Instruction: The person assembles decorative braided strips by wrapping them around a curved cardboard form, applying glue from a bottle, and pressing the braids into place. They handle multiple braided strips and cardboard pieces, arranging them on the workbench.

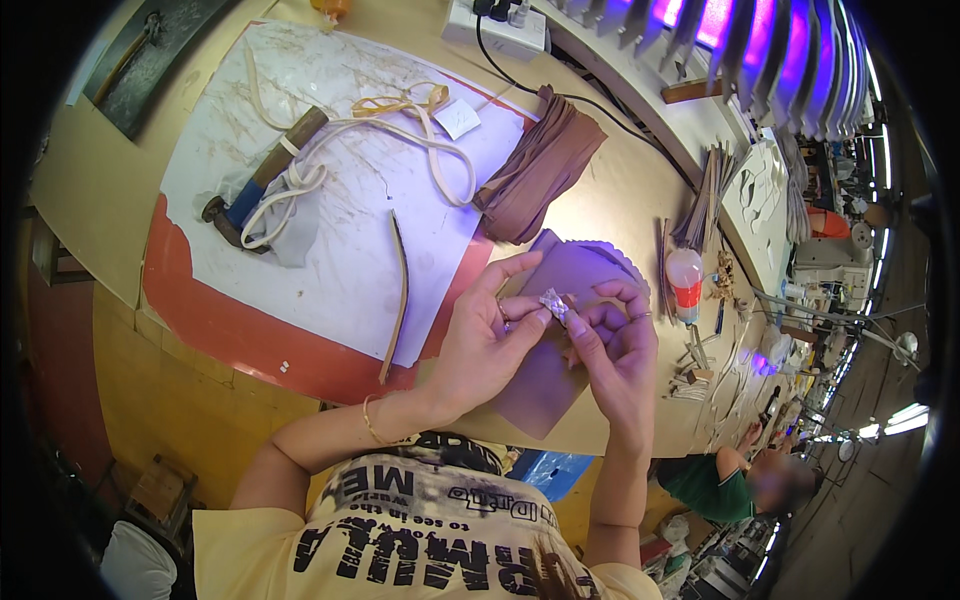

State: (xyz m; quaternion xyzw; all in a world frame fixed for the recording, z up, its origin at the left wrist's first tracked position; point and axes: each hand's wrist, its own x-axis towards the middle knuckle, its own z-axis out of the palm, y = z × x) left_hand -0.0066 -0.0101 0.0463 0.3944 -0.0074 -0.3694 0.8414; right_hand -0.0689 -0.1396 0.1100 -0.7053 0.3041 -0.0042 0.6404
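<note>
Pinching a small silvery piece [554,304] between both hands, I have it at the meeting point of my fingertips, above a purplish sheet [535,395]. My left hand [485,340] is nearly closed, thumb and a finger on the piece's left side, with the index finger stretched free toward one o'clock. My right hand [618,355] closes on the lower right end with its thumb; its curled fingers hide what lies behind, so I cannot tell how firmly they bear.

So little surface is held that uneven pressure could twist the piece or flick it out. If it fell, it would probably land on the sheet, whose scalloped edge shows at one o'clock and whose corner points to six; a bounce toward six might carry it off the table [590,425].

Farther out, a bundle of brown strips [540,165] lies at twelve, and a piece skidding there could slip among the folds. Toward three, a red-and-white bottle [685,285] stands near enough that a careless swing of my right elbow or wrist might tip it. At nine, a thin dark strip [398,290] could snag my left forearm if I reached across.
</note>
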